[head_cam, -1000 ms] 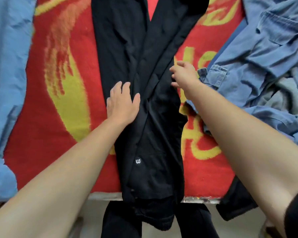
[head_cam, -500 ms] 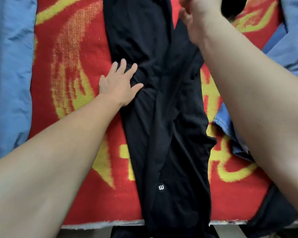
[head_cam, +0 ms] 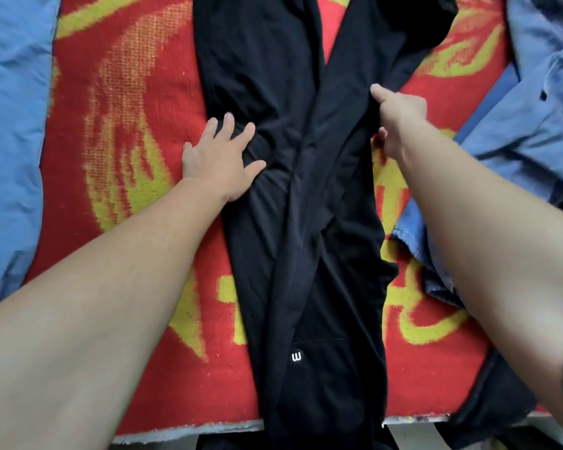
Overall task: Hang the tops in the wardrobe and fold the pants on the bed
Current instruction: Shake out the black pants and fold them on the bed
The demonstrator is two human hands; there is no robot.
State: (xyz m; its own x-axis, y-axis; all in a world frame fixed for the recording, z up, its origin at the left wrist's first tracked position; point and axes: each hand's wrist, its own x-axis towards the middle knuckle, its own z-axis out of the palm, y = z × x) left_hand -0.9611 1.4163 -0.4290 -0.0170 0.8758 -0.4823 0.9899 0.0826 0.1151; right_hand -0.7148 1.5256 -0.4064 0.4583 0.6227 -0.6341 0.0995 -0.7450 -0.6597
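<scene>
So far the black smooth-fabric pants (head_cam: 306, 222) are only laid out on the red-and-yellow woven blanket (head_cam: 121, 157), unfolded; blue denim garments (head_cam: 533, 125) wait unhung. Their long axis runs straight away from the person. The left hand (head_cam: 218, 164) presses flat with fingers spread; the right hand (head_cam: 397, 115) pinches the far leg's edge.

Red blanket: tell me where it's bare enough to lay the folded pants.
Barest: red blanket between black pants and the light blue garment, beyond the left hand. Crowded right: right hand, denim pile overlapping the blanket.
</scene>
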